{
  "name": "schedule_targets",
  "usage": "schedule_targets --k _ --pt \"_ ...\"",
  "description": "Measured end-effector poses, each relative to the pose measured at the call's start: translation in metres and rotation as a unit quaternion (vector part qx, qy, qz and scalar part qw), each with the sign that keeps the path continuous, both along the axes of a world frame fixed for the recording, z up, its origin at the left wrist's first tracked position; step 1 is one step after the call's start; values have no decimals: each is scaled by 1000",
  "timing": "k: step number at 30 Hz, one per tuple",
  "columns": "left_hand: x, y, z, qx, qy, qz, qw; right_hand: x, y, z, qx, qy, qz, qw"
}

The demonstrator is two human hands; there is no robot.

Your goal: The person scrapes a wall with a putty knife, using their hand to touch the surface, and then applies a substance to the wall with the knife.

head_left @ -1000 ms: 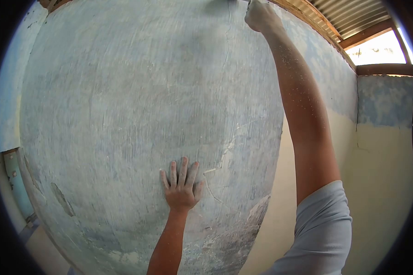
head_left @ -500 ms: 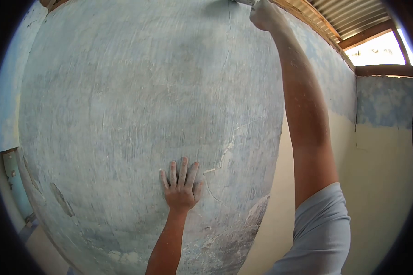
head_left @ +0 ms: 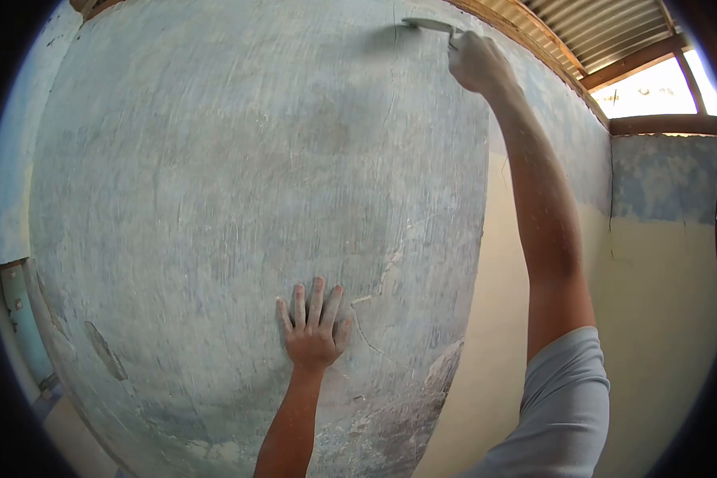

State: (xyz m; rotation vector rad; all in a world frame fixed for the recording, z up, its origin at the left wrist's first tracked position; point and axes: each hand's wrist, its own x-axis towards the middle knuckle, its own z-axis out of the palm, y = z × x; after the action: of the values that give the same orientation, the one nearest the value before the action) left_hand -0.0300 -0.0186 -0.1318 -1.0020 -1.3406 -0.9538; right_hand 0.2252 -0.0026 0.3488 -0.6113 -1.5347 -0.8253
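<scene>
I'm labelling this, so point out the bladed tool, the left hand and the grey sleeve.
Bladed tool (head_left: 430, 25): head view, on its blade.
Left hand (head_left: 311, 342): head view, back of the hand.
Grey sleeve (head_left: 566, 365): head view, near its cuff.

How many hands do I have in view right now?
2. The left hand is spread flat on the scraped wall, low centre; the right hand grips a trowel-like tool near the top. No others show.

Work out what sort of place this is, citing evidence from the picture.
Probably a room under repair: corrugated roofing shows above wooden beams, the blue-grey wall is cracked and patchy, and the right hand holds what looks like a trowel.
</scene>
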Motion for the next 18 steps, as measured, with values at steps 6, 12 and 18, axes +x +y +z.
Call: schedule_targets --k 6,12,18 --pt "-1 0 -2 -9 -4 9 1000 -27 14 44 10 57 32 998" --pt "-1 0 1 8 2 5 1000 3 -1 -12 17 -27 3 999" --pt "1 1 -1 -1 -15 24 1000 -8 32 25 95 9 32 995"
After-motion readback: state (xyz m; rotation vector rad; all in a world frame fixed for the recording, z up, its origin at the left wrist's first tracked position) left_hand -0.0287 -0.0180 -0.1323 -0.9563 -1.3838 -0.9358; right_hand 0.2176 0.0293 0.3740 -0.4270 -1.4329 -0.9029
